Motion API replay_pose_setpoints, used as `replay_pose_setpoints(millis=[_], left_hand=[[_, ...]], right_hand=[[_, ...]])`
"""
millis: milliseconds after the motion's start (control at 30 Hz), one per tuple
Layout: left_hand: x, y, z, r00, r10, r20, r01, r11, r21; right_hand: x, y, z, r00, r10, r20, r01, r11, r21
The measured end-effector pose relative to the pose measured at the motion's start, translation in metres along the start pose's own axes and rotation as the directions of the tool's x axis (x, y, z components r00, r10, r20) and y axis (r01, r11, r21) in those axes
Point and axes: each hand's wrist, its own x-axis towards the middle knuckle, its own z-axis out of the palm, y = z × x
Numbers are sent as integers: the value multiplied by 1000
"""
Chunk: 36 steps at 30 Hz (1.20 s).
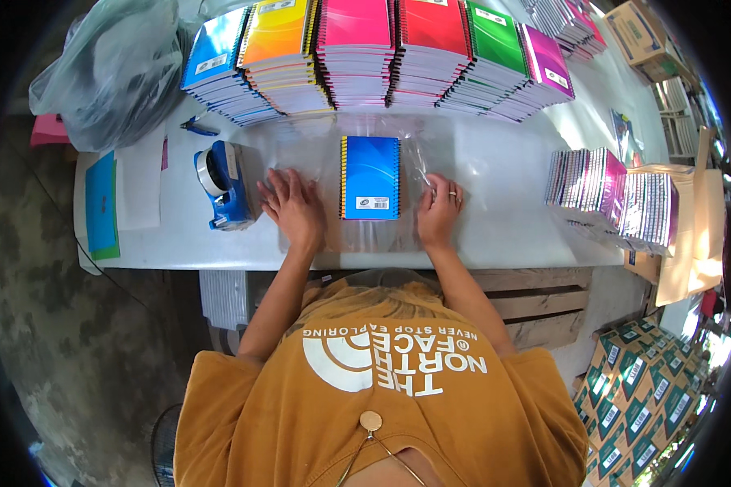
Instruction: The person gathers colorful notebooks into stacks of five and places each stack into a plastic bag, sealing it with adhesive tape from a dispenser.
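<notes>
Left fingers (280,186) splayed, right fingers (441,186) curled, perhaps around glossy film (412,162); spiral notebook (372,172) between.

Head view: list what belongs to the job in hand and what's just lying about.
Likely the job's:
blue notebook, between left hand and right hand
clear film spread around it
tape dispenser, beside the left hand
colourful notebook stacks

Seemingly just lying about:
translucent bag
brown-and-green cartons
blue-handled tool
</notes>
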Motion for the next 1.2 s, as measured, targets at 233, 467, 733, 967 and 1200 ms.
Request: replay_pose_setpoints(millis=[233,467,733,967,1200], left_hand=[[-4,-2,9,997,-4,-78,5,1000,20],[-9,-6,-3,987,74,-144,-102,975,-198],[-78,12,-75,91,98,991,985,-154,-75],[-77,21,-28,298,-82,951,945,-118,-306],[-75,15,-50,549,-379,745,822,85,-563]], right_hand=[[28,-11,-14,871,416,260,-477,595,647],[17,-35,-65,377,369,850,-722,692,20],[6,-15,-72,183,44,982,-926,-328,187],[4,2,-73,125,-76,989,-866,-494,72],[24,15,-93,214,250,944,-882,464,77]])
